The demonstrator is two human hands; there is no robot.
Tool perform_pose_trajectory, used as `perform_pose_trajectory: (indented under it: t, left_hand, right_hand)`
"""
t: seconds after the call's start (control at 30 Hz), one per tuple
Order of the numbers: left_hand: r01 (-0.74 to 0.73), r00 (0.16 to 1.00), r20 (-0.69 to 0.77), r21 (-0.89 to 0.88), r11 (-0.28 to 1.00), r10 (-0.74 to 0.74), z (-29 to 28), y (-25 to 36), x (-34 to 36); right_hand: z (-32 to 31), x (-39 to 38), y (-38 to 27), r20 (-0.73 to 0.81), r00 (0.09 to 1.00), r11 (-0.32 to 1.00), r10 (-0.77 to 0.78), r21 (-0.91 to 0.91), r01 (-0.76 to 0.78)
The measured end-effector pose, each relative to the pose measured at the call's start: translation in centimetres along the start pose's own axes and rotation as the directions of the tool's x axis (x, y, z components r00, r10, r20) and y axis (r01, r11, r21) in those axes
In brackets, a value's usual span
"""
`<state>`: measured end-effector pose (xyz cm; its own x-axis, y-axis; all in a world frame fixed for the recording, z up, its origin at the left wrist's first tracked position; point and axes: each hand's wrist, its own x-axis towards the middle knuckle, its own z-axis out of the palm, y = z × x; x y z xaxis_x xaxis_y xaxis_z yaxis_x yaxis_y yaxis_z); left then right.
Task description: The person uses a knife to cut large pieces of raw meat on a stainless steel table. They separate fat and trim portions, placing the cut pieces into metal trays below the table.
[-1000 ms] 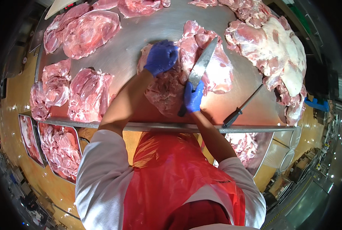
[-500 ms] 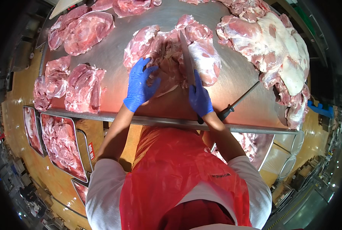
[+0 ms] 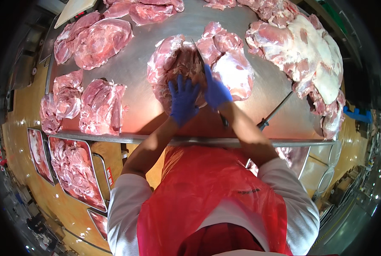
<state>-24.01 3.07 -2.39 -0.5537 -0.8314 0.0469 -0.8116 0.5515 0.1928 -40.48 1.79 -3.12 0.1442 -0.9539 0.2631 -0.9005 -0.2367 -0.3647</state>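
My left hand [image 3: 184, 100], in a blue glove, lies with fingers spread on the near part of a large piece of raw meat [image 3: 161, 64]. In my right hand [image 3: 217, 93], also gloved in blue, is a long knife [image 3: 198, 52]. Its blade points away from me along the right edge of that meat, and the end of its dark handle shows below my palm. Just right of the blade lies a paler, fat-covered piece of meat [image 3: 235, 72]. Whether the two pieces are still joined behind my hands is hidden.
A sharpening steel [image 3: 280, 107] lies on the metal table [image 3: 141, 96], its tip by a big fatty slab of meat [image 3: 314, 59] at right. More meat cuts [image 3: 101, 106] lie at left. Below the front edge, trays [image 3: 77, 170] hold meat. A pale board [image 3: 75, 12] stands far left.
My left hand has moved right and flattened onto the left piece of meat. The knife has shifted left, its blade now tilted the other way, and the gap between the two sides looks wider.
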Motion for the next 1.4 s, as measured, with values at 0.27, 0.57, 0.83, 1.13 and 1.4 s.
perform_pose_trajectory:
  t: [0.27,0.57,0.83,1.13,1.4]
  left_hand:
    - [0.012,1.000,-0.003,0.006,1.000,-0.012,0.3,-1.6,0.4]
    - [-0.132,0.990,0.016,0.399,0.907,0.137,2.2,2.5,0.6]
    - [-0.158,0.987,0.072,0.227,0.961,0.145,1.3,0.8,4.1]
    - [-0.063,0.940,0.315,-0.222,0.973,0.133,-6.0,-2.3,6.5]
    - [-0.119,0.888,0.371,-0.387,0.914,0.273,-14.2,-5.4,3.2]
  right_hand:
    - [-2.5,0.2,-2.7,0.468,0.776,0.805,0.423,0.198,-0.559]
    - [1.5,-10.0,-1.4,0.141,0.902,0.890,0.408,0.157,-0.428]
    - [-1.1,-11.1,0.4,0.492,0.769,0.773,0.408,0.262,-0.578]
    - [-1.2,-12.4,-2.1,0.520,0.721,0.818,0.459,0.070,-0.571]
    - [8.4,6.6,-0.6,-0.022,0.923,0.778,0.384,0.546,-0.311]
